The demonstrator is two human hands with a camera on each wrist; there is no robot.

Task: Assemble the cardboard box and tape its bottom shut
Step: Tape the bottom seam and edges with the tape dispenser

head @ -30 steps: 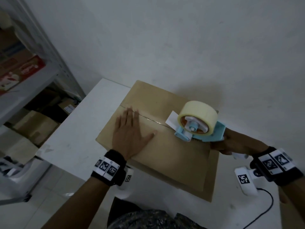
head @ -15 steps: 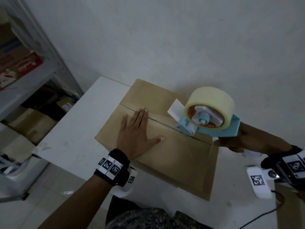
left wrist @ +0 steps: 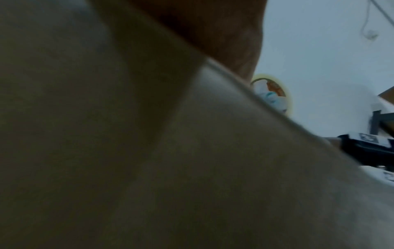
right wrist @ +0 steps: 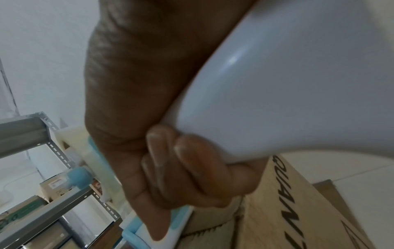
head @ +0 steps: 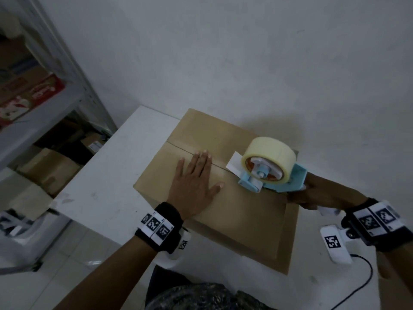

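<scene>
A brown cardboard box (head: pixel 245 215) stands on the white table (head: pixel 107 189) with its flaps folded shut, the seam running from far left to near right. My left hand (head: pixel 194 184) lies flat on the near flap, fingers straight and reaching the seam. My right hand (head: pixel 312 193) grips the white handle of a light-blue tape dispenser (head: pixel 274 182) carrying a cream tape roll (head: pixel 268 157). Its front roller sits on the seam just right of my left hand. In the right wrist view my fingers (right wrist: pixel 187 168) curl round the handle (right wrist: pixel 287 84). In the left wrist view the box (left wrist: pixel 192 168) fills the frame and the tape roll (left wrist: pixel 285 94) peeks over its edge.
A grey metal shelf (head: pixel 44 104) with cardboard boxes stands to the left of the table. A white wall (head: pixel 245 52) rises right behind the box. A black cable (head: pixel 362 285) trails over the table's near right part.
The dispenser had been lifted up and right above the box; it has now come back down onto the seam. My left hand slid a little further along the near flap.
</scene>
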